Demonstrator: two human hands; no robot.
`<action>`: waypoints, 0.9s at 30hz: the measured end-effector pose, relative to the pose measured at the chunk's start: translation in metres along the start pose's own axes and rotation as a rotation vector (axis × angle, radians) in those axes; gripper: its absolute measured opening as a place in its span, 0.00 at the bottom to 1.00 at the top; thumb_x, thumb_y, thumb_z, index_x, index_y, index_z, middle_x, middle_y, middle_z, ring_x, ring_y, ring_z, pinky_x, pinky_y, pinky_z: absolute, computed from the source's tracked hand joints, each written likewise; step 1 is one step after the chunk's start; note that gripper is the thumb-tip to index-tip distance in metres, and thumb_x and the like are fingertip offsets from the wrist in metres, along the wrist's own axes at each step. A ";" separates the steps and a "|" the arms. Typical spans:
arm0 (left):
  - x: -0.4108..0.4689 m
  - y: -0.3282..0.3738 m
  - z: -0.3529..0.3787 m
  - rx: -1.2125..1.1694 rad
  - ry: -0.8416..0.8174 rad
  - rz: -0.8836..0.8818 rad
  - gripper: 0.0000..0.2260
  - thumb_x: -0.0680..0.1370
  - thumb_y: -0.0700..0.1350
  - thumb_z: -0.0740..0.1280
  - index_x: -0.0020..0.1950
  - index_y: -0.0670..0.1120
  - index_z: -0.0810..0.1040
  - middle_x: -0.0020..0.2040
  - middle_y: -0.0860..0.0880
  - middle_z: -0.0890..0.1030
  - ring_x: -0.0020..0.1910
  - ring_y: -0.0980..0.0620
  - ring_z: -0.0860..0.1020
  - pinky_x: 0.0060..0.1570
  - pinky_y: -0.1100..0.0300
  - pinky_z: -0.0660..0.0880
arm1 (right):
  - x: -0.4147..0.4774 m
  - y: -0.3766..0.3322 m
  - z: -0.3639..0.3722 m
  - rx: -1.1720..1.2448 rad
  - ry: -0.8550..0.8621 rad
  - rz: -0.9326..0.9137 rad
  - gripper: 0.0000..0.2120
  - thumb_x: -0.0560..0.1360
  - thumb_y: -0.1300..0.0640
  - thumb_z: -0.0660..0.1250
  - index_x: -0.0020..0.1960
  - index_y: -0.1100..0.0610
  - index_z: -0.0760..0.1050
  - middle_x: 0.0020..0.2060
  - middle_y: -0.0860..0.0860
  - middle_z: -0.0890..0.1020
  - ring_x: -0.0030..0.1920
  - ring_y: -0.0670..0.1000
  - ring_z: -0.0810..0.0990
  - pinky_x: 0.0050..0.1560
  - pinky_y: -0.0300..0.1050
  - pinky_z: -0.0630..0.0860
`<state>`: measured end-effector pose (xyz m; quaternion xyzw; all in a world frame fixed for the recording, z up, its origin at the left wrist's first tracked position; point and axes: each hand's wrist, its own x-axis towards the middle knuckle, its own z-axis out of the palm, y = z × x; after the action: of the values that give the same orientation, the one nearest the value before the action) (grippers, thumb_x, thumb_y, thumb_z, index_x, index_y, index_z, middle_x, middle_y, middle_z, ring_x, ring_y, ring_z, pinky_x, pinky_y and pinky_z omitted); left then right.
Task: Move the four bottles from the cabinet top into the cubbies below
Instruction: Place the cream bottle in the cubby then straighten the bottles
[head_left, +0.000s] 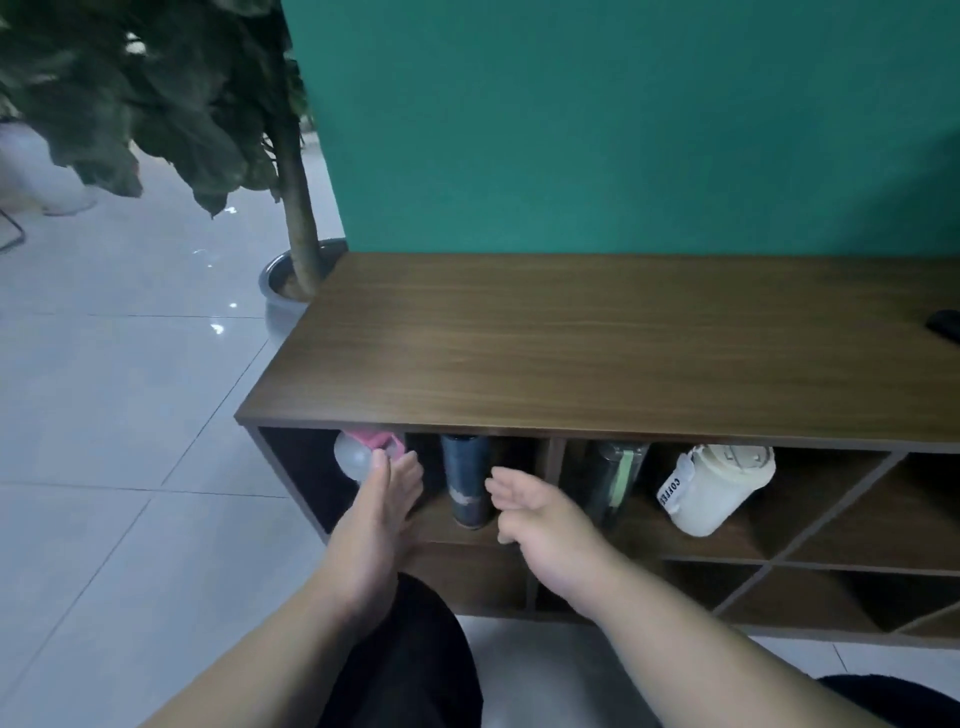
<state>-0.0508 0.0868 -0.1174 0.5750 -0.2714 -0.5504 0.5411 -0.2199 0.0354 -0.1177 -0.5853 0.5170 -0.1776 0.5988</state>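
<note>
Four bottles stand in the cubbies under the wooden cabinet top (597, 343). A clear bottle with a pink lid (356, 454) sits in the leftmost cubby, and the fingertips of my left hand (382, 512) touch it. A dark blue bottle (467, 480) stands beside it. My right hand (540, 512) hovers just in front of that one, fingers spread, holding nothing. A black bottle with a green strap (613, 478) and a cream jar labelled COFFEE (714, 488) stand in the cubby to the right.
A potted tree in a grey pot (278, 296) stands at the cabinet's left end. A small dark object (945, 325) lies at the top's right edge. Diagonal cubbies (831, 525) are on the right. My dark-clothed knees are below.
</note>
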 end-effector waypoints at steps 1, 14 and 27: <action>0.000 0.002 -0.010 0.004 0.040 0.029 0.39 0.74 0.70 0.55 0.77 0.46 0.66 0.77 0.46 0.69 0.76 0.47 0.65 0.76 0.44 0.59 | 0.004 -0.004 0.009 0.002 -0.013 0.003 0.35 0.74 0.74 0.58 0.80 0.59 0.61 0.77 0.53 0.69 0.76 0.50 0.68 0.67 0.38 0.65; 0.040 -0.014 -0.077 0.040 0.216 -0.017 0.20 0.83 0.61 0.49 0.50 0.58 0.79 0.43 0.63 0.82 0.33 0.77 0.78 0.41 0.65 0.70 | 0.081 -0.040 0.097 -0.159 0.038 0.060 0.42 0.68 0.61 0.64 0.81 0.48 0.58 0.75 0.59 0.69 0.74 0.58 0.68 0.70 0.50 0.67; 0.059 -0.021 -0.084 -0.056 0.219 -0.019 0.18 0.84 0.58 0.47 0.43 0.63 0.72 0.28 0.75 0.78 0.32 0.80 0.75 0.44 0.69 0.68 | 0.118 -0.055 0.120 -0.028 0.125 0.122 0.09 0.56 0.54 0.64 0.34 0.55 0.75 0.39 0.55 0.79 0.42 0.54 0.75 0.42 0.47 0.67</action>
<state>0.0354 0.0655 -0.1725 0.6189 -0.1899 -0.4967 0.5781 -0.0516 -0.0126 -0.1441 -0.5489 0.5906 -0.1699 0.5666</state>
